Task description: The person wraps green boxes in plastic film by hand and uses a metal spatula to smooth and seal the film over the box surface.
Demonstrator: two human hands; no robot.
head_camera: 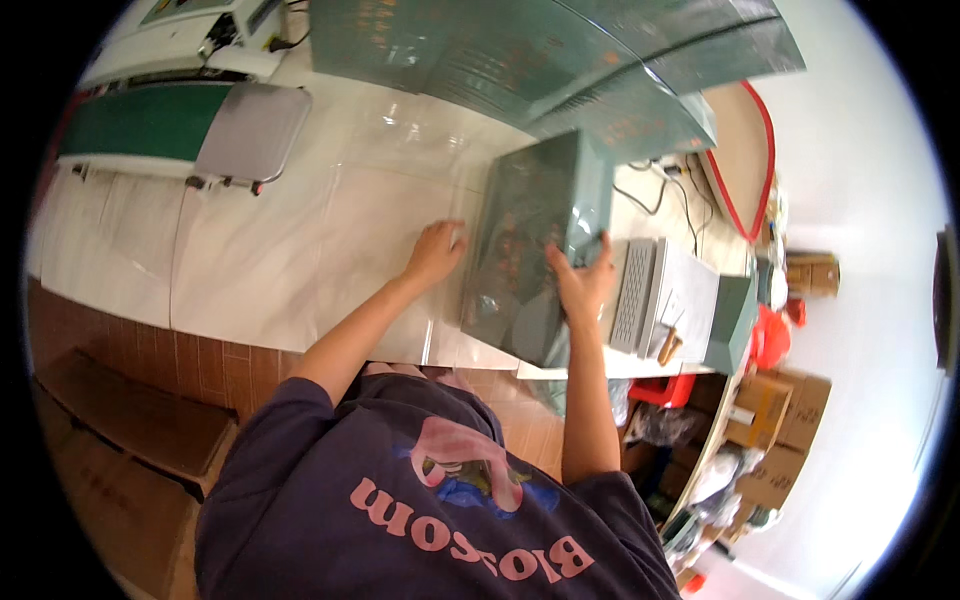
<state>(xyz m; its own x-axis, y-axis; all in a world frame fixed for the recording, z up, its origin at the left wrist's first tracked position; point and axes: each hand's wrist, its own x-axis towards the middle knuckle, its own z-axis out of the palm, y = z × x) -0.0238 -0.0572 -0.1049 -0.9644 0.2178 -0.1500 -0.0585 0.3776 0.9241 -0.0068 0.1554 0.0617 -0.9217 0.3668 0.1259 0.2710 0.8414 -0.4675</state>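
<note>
A dark green box with faint orange printing and a glossy, film-like sheen lies on the marble-patterned table. My right hand grips its right edge, thumb on the broad face and fingers spread over the narrow side. Just left of the box, my left hand hovers or rests with its fingers curled and slightly apart; whether it touches the box's edge or any film there I cannot tell. Beyond the box, several similar shiny green boxes are stacked together.
A machine with a green conveyor belt and grey end plate stands at left. At right are a vented metal device, a wooden-handled tool and loose cables. Below sits a red plastic stool; cardboard cartons line the wall.
</note>
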